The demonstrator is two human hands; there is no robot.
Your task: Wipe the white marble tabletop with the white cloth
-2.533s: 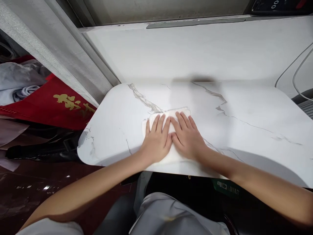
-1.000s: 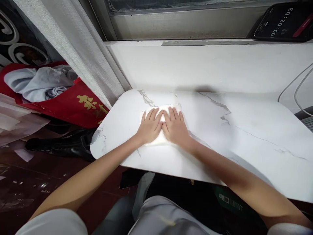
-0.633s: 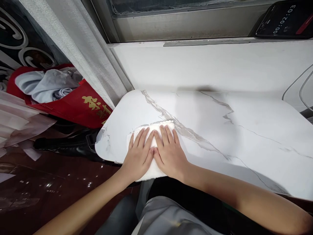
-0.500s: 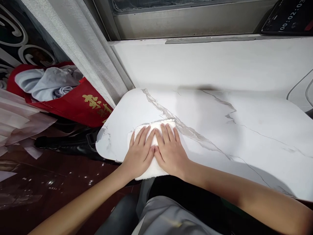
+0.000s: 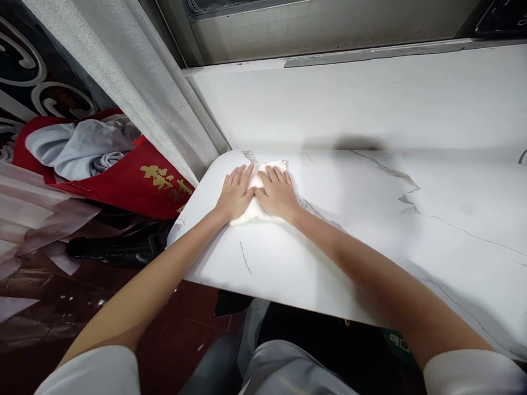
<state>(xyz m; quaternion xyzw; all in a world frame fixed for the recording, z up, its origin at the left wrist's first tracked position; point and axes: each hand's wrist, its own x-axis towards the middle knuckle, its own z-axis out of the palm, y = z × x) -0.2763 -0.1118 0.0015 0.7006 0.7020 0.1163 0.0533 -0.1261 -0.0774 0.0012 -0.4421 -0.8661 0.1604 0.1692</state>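
A white cloth point(image 5: 256, 211) lies flat on the white marble-patterned table point(image 5: 284, 258), close to its far edge and toward the left end. My left hand point(image 5: 236, 193) presses flat on the cloth's left part with the fingers stretched out. Beside it, my right hand point(image 5: 278, 192) lies flat on the right part, its fingers pointing away from me. The two thumbs meet or nearly meet over the middle of the cloth. Both palms hide much of the cloth, leaving its far right corner and near edge visible.
A pale curtain point(image 5: 135, 71) hangs at the table's far left corner. Left of it stands a red bag point(image 5: 135, 181) with grey-blue fabric point(image 5: 86, 145) inside. Behind the table rises a white wall point(image 5: 349, 104) with a metal window frame point(image 5: 329, 33). A dark device point(image 5: 500, 19) rests top right.
Both hands and the cloth have slid forward, from the table's near edge to near its far edge. My arms are stretched further out, and the view has shifted slightly.
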